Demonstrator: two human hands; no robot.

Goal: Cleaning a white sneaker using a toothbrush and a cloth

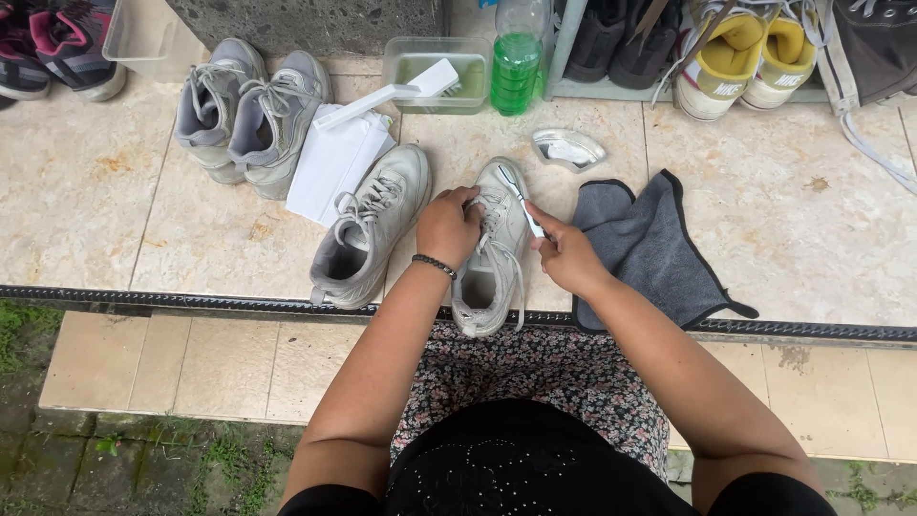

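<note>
The left hand grips the laces of a white sneaker lying lengthwise, toe away, heel over the tiled floor's near edge, while the right hand's fingers clamp a small toothbrush against its tongue.

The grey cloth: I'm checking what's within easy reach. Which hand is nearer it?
Right. The right hand is just beside the grey cloth; the left hand is farther off, on the shoe.
</note>
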